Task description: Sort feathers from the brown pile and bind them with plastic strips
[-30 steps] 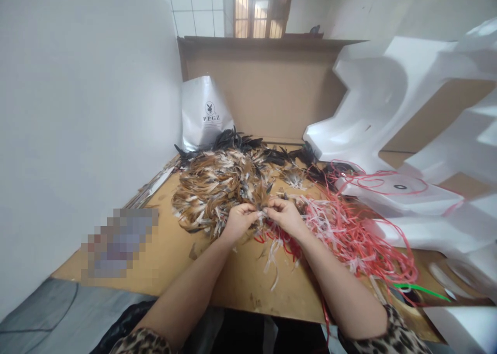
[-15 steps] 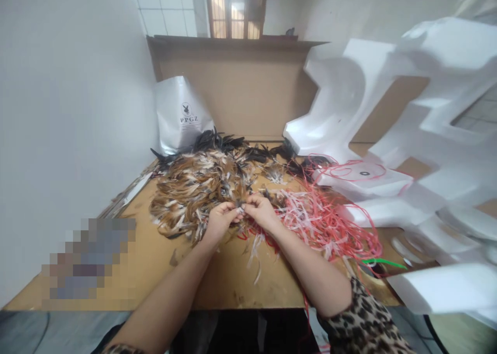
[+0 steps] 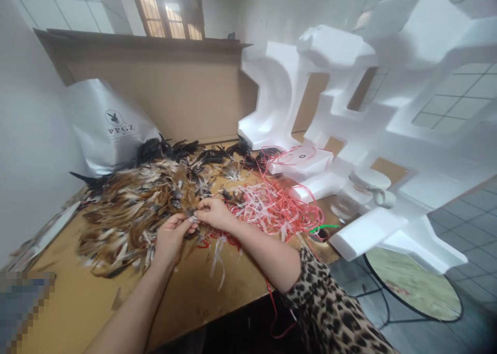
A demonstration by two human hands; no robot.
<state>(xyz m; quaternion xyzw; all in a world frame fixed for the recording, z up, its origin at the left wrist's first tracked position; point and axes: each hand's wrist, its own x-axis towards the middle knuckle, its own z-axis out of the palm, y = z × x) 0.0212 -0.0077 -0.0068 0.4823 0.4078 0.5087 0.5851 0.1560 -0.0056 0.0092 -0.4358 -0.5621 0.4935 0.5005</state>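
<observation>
- Left hand (image 3: pixel 171 237): I am pinching its fingertips together on a small tuft of feathers (image 3: pixel 193 215), palm turned inward, forearm running down toward the lower left of the view.
- Right hand (image 3: pixel 212 213): I am closing thumb and forefinger on the same tuft from the other side; the two sets of fingertips are touching or all but touching at this one spot.
- Tuft: it is sitting between my hands at the near right edge of the feather pile, just above the worktop; its long axis is too short and too covered by my fingers for me to tell.
- Feather pile (image 3: pixel 135 209): brown, white and black, it is spreading away from my left hand to the left and back, so the left hand is the nearer one to it.
- Red and white strips (image 3: pixel 279 206): a loose tangle is lying just to the right of my right hand, with a few strands trailing under my right wrist and over the worktop's near edge.
- Worktop (image 3: pixel 89 297): bare brown board is showing in front of my left forearm.
- Silver bag (image 3: pixel 111 129): it is standing behind the pile, against the wall.
- White foam blocks (image 3: pixel 349 116): they are leaning at the right, well apart from my hands.
- Hard to make out: whether a strip or thread is caught in the pinch; the lower left corner is blurred out.
</observation>
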